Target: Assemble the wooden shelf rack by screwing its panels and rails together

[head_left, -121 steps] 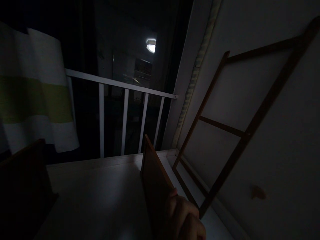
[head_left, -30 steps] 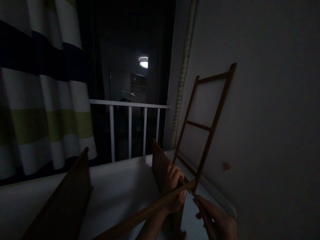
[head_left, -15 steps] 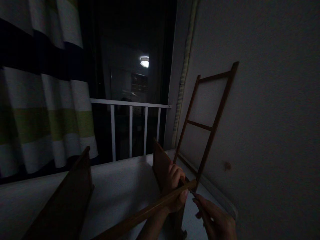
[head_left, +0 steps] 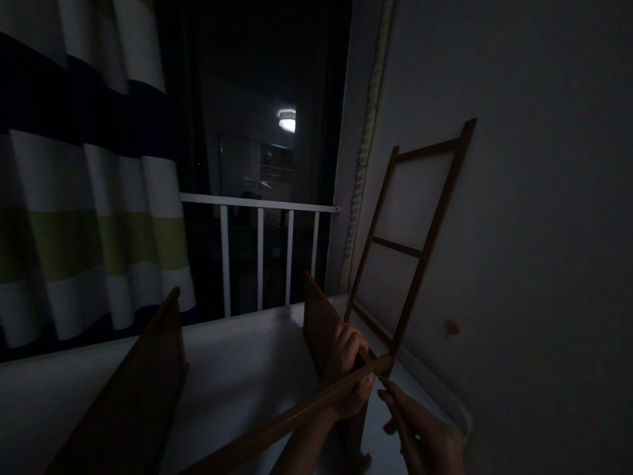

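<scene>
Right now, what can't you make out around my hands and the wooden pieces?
All in the head view:
Slim tool in the right hand: tip too small and dark to tell what it touches.
Left hand: palm hidden behind the wooden bar, whose near end the bottom edge cuts off.
Board at the left: near end cut off by the bottom edge.
Behind the railing: mostly lost in darkness.

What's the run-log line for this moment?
left hand: gripping bar near its end | right hand: holding tool, tip at bar's end | frame: standing by wall
</scene>
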